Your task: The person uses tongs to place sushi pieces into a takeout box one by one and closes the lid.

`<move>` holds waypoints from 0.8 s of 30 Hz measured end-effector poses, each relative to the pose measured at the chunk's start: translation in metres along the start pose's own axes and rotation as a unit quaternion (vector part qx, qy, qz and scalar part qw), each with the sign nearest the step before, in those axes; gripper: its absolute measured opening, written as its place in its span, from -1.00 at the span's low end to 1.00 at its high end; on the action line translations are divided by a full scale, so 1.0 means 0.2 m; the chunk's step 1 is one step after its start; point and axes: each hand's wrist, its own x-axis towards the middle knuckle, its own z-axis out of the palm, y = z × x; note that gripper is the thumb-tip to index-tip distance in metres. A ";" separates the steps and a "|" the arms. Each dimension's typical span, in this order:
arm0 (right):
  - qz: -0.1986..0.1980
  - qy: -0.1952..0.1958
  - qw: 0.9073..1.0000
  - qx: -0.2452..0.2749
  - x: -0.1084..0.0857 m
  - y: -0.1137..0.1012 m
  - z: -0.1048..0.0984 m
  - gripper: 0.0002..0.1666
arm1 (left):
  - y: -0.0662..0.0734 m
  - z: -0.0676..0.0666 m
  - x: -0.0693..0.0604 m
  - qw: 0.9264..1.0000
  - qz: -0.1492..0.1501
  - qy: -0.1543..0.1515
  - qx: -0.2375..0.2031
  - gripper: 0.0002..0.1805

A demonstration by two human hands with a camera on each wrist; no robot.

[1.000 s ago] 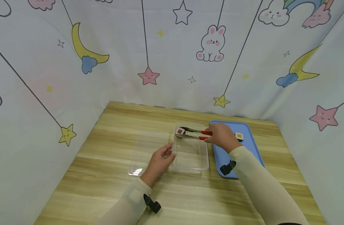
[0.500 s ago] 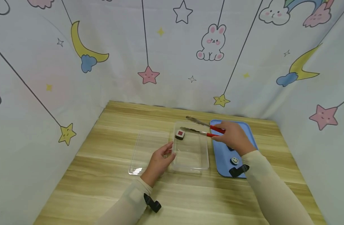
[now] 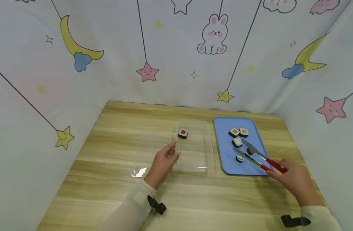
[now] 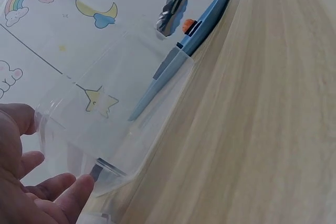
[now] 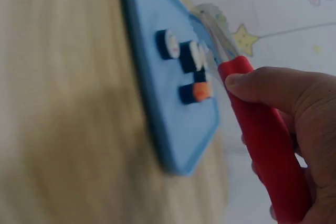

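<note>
In the head view my right hand (image 3: 291,178) grips red-handled metal tongs (image 3: 258,155), their arms spread and their tips over the sushi on a blue tray (image 3: 226,163). The sushi pieces there include two with orange-yellow centres, a white-topped one (image 3: 237,142), a round one with a face-like pattern (image 3: 239,158) and an orange-topped one (image 3: 250,150) partly behind the tongs. Left of the tray stands a clear plastic box (image 3: 195,160) holding a red-centred sushi piece (image 3: 183,133). My left hand (image 3: 163,162) touches the box's left side with relaxed fingers.
A clear flat lid (image 3: 153,147) lies on the wooden table (image 3: 193,202) left of the box, partly behind my left hand. Patterned curtains (image 3: 176,86) enclose the table's back and sides. Each wrist wears a black camera mount.
The tongs released the red-centred sushi in the box. My right hand then carried the spread tongs right and nearer, over the tray. My left hand stays at the box; the view tipped down slightly.
</note>
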 end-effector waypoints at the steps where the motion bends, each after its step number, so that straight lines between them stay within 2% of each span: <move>1: 0.005 0.001 1.000 -0.003 -0.04 0.01 0.02 -0.29 | 0.00 0.00 0.00 1.000 0.003 0.002 -0.002 -0.40; 6: 0.004 0.006 1.000 -0.013 -0.17 0.03 0.11 -0.35 | 0.01 -0.01 0.01 1.000 0.006 0.012 -0.002 -0.41; 8: -0.009 0.019 1.000 -0.016 -0.18 0.03 0.13 -0.40 | 0.01 0.00 0.01 1.000 0.002 0.015 -0.004 -0.41; 10: -0.020 0.036 0.999 -0.025 -0.19 0.04 0.15 -0.43 | 0.06 0.00 -0.01 1.000 -0.004 0.013 -0.004 -0.41; 13: -0.024 0.048 0.998 -0.027 -0.19 0.03 0.15 -0.43 | 0.06 0.00 -0.01 1.000 -0.006 0.010 -0.004 -0.41; 15: -0.030 0.058 0.998 -0.025 -0.17 0.01 0.13 -0.43 | 0.06 0.00 -0.01 1.000 -0.005 0.007 0.000 -0.41; 17: -0.039 0.067 0.997 -0.016 -0.15 -0.03 0.10 -0.44 | 0.01 0.00 0.01 1.000 -0.001 0.006 0.000 -0.40; 18: -0.046 0.076 0.996 -0.012 -0.13 -0.06 0.09 -0.45 | 0.01 0.00 0.00 1.000 0.000 0.006 -0.001 -0.40; 20: -0.058 0.082 0.995 -0.005 -0.08 -0.12 0.05 -0.45 | 0.00 0.00 0.00 1.000 -0.001 0.003 0.003 -0.40; 24: -0.098 0.070 0.993 0.008 0.08 -0.30 0.00 -0.47 | -0.01 0.01 0.00 1.000 -0.005 -0.001 0.004 -0.40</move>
